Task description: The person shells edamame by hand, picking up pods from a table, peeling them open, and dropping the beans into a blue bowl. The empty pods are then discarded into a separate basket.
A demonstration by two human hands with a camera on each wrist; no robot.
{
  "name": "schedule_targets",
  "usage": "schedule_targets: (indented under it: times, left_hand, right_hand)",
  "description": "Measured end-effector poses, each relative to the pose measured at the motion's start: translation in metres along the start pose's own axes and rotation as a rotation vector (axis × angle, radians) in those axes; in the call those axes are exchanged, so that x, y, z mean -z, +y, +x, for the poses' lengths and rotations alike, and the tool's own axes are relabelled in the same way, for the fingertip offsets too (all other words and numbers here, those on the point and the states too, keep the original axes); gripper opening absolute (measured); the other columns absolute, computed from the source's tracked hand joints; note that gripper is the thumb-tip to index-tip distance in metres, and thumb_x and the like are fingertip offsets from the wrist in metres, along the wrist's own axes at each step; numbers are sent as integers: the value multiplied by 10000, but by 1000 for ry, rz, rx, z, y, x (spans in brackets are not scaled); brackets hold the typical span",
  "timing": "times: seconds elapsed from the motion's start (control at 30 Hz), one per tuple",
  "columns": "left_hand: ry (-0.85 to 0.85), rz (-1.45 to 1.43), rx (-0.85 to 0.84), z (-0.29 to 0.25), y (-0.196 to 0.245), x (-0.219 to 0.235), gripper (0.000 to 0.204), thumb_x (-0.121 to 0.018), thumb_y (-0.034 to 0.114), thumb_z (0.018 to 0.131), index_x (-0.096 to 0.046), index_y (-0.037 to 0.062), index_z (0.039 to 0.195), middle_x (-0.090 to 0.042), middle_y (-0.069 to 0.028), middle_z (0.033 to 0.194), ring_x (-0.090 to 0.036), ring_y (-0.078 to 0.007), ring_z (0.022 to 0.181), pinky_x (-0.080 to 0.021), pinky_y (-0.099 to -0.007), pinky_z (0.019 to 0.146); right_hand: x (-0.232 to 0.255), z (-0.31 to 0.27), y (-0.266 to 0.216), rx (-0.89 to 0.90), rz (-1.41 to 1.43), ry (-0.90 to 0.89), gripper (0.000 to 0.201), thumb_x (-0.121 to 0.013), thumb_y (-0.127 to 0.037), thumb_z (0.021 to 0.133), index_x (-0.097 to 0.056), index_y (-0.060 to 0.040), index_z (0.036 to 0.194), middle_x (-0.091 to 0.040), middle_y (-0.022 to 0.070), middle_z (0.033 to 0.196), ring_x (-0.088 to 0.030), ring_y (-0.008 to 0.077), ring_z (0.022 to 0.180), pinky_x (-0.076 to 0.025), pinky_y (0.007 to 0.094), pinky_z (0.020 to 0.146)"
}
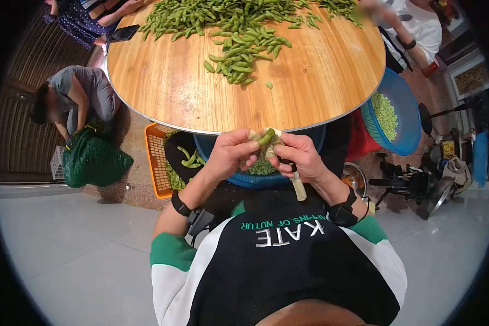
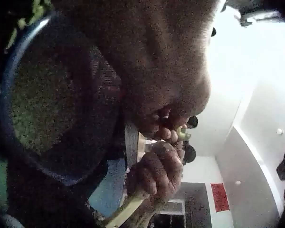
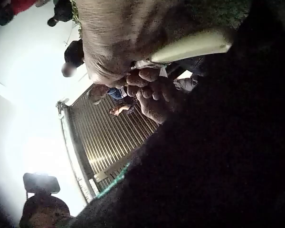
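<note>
A green pod (image 1: 266, 137) is pinched between both hands, just off the table's near edge. The left hand (image 1: 233, 154) has thumb and fingers curled on the pod's left end. The right hand (image 1: 301, 156) holds its other end, with a pale tool handle (image 1: 298, 186) gripped in the curled fingers; the tool's other end is hidden. In the left wrist view the handle (image 2: 128, 209) sticks out below the right hand (image 2: 156, 173). The right wrist view shows the handle (image 3: 192, 47) under the right hand (image 3: 118, 38).
Round wooden table (image 1: 174, 92) ahead, with a heap of pods (image 1: 233, 16) and a phone (image 1: 123, 33). Below the hands is a blue basin (image 1: 239, 180) of shelled beans; an orange basket (image 1: 151, 157) stands left, another blue basin (image 1: 413, 119) right. Several people surround the area.
</note>
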State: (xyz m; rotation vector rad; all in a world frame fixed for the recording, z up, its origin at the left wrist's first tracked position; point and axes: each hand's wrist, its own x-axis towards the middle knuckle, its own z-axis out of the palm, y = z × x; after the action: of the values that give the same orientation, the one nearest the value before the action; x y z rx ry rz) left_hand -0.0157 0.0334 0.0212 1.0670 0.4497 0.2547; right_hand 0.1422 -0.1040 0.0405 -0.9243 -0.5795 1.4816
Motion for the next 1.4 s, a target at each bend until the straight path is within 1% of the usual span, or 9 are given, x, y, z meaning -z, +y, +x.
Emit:
schedule_targets:
  times: [0.13,0.27,0.37,0.57,0.63,0.83,1.13,1.33,1.4]
  left_hand:
    - [-172,-318,84,3,-6,3,194,-552,88,917,-601,-23,1069,-573,-54,668,-512,-101,507,-386,-223,411]
    - [-319,-491,142,6,-10,-3,192,-517,159,945,-589,-5,1013,-539,-42,622,-473,-130,446,-363,-239,386]
    - [-267,-587,176,12,-16,-6,193,-524,199,944,-561,9,948,-508,-16,603,-438,-111,458,-343,-232,379]
    - [-187,-445,182,13,-13,-7,166,-516,161,927,-572,6,909,-506,-19,610,-417,-105,455,-337,-243,397]
    - [-181,-439,187,10,-10,-11,157,-514,146,920,-573,2,902,-502,-20,609,-406,-103,454,-335,-245,403]
    - [-238,-433,222,10,-14,-9,156,-545,159,897,-590,10,883,-475,-16,614,-393,-109,469,-340,-252,426]
    - [-155,-412,277,14,-21,-8,147,-549,146,885,-567,8,839,-458,-7,576,-363,-80,437,-310,-236,402]
    - [2,-155,289,11,-22,-18,130,-545,130,869,-572,49,771,-457,15,559,-383,-67,450,-297,-222,410]
    - [138,348,63,15,-30,-19,130,-539,114,840,-567,59,725,-457,26,559,-401,-54,468,-298,-225,419]
  right_hand:
    - [6,-3,-2,-86,87,-55,315,-490,-81,934,-532,11,1232,-578,58,764,-411,48,492,-331,167,401]
    - [11,0,-3,-87,230,-135,256,-488,-113,952,-554,27,1157,-575,56,769,-404,49,481,-322,168,383]
    - [7,1,-3,-69,252,-83,223,-486,-131,964,-561,33,1094,-574,53,780,-417,57,480,-329,173,377]
    - [7,2,-3,-59,214,43,192,-524,-132,942,-574,34,1025,-577,46,751,-438,59,466,-336,183,379]
    - [10,5,-3,16,-99,88,151,-559,-123,914,-591,19,957,-575,31,704,-437,48,459,-324,183,391]
    - [17,8,-1,45,-231,64,126,-581,-88,875,-598,27,925,-552,24,650,-422,46,461,-306,177,421]
    - [15,11,0,-13,-323,94,95,-600,-103,847,-599,-13,875,-566,7,649,-428,37,453,-311,195,413]
    - [19,9,1,-46,-395,86,95,-611,-101,832,-591,-24,883,-571,10,676,-465,42,498,-347,197,444]
    - [25,11,13,21,-503,104,108,-620,-99,817,-584,-21,883,-573,11,689,-482,47,530,-362,201,466]
